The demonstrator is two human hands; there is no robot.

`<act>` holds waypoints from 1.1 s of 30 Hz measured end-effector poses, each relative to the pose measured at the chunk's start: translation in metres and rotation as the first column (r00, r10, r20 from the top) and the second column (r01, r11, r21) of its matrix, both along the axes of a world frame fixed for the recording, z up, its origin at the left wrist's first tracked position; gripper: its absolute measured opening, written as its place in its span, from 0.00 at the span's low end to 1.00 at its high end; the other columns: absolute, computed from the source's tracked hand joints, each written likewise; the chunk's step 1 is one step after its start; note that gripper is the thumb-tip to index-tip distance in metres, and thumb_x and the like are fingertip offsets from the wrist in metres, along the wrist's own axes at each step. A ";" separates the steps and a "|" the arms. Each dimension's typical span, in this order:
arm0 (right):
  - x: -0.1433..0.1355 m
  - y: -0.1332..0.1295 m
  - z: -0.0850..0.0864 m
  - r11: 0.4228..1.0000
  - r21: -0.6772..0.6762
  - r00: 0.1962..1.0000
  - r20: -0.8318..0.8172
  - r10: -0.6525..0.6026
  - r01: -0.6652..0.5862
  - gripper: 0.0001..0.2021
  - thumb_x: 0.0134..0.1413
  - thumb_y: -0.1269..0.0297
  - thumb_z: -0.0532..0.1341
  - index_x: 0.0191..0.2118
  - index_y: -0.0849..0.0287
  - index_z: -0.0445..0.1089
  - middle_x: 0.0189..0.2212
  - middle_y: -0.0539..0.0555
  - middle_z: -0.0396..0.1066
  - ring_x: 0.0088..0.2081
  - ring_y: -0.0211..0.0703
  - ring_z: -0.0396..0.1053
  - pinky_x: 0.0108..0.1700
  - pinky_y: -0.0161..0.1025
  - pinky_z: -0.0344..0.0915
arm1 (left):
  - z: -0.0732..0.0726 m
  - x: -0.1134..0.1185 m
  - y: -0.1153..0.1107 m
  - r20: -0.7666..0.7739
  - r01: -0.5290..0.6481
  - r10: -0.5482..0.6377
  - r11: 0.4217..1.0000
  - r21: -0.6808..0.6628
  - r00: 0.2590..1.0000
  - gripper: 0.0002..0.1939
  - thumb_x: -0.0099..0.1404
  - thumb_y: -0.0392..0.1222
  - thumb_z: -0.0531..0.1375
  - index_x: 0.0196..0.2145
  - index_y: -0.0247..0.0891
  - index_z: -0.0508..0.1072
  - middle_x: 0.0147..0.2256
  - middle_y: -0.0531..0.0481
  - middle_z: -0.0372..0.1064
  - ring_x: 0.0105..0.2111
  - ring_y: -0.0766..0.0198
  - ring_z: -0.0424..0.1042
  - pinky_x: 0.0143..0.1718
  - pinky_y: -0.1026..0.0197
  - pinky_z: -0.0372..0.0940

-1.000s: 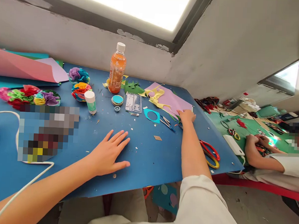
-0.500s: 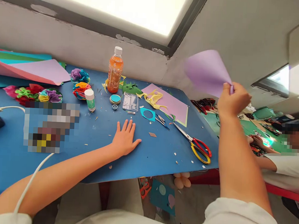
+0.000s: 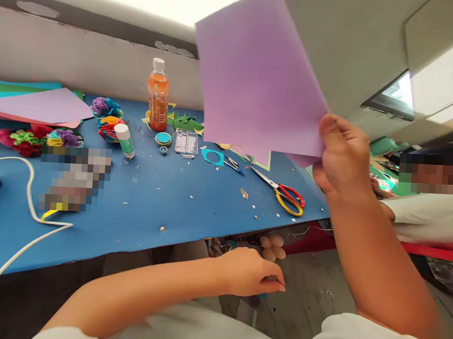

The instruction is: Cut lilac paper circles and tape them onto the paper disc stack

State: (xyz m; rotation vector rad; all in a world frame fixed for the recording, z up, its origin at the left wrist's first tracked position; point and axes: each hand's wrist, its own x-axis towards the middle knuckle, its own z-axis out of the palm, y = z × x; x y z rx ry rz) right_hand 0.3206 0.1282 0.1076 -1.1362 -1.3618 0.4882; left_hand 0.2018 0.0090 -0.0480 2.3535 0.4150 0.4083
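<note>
A large sheet of purple paper point(image 3: 258, 75) is raised over the right part of the blue table point(image 3: 179, 192). My right hand point(image 3: 343, 155) grips it at its lower right corner. The sheet bends slightly and hides part of the papers behind it. My left hand point(image 3: 253, 273) hangs below the table's front edge, its fingers curled; whether anything is inside them is hidden. Scissors with red and yellow handles point(image 3: 280, 190) lie on the table below the sheet, beside a blue compass point(image 3: 234, 165) and a cyan paper piece with a round hole point(image 3: 204, 155).
An orange drink bottle point(image 3: 158, 97), a glue stick point(image 3: 124, 141) and a clear case point(image 3: 186, 141) stand or lie toward the back. Paper flowers point(image 3: 30, 139) and stacked coloured sheets point(image 3: 36, 104) are at the left, near a white cable point(image 3: 30, 179). Another person point(image 3: 429, 215) is at the right.
The purple sheet has swung left and opened out toward the camera in my right hand. My left hand has left the tabletop, moved down and right past the front edge, and curled.
</note>
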 end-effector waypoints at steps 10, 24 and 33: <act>-0.039 -0.076 -0.108 0.953 -0.288 0.860 0.506 0.066 0.097 0.15 0.57 0.53 0.54 0.39 0.53 0.75 0.35 0.51 0.77 0.33 0.43 0.71 0.34 0.38 0.66 | -0.010 -0.158 -0.036 0.351 -0.662 0.566 0.571 0.487 0.746 0.14 0.61 0.48 0.57 0.42 0.39 0.72 0.38 0.44 0.76 0.38 0.57 0.73 0.42 0.53 0.65; -0.006 -0.144 -0.196 0.909 -0.214 0.829 0.520 -0.204 0.357 0.11 0.51 0.56 0.59 0.40 0.49 0.73 0.52 0.56 0.68 0.58 0.59 0.58 0.58 0.61 0.54 | -0.028 -0.194 -0.025 -0.471 -0.621 0.748 0.657 0.427 0.468 0.43 0.59 0.68 0.48 0.64 0.39 0.51 0.65 0.38 0.41 0.64 0.34 0.43 0.54 0.24 0.46; -0.069 -0.180 -0.222 0.933 -0.359 0.989 0.119 0.083 -0.035 0.10 0.54 0.55 0.59 0.36 0.50 0.75 0.26 0.52 0.73 0.27 0.47 0.70 0.28 0.43 0.69 | -0.036 -0.214 -0.040 -0.462 -0.606 0.725 0.684 0.406 0.510 0.41 0.59 0.71 0.44 0.64 0.48 0.49 0.65 0.46 0.40 0.65 0.39 0.43 0.58 0.30 0.47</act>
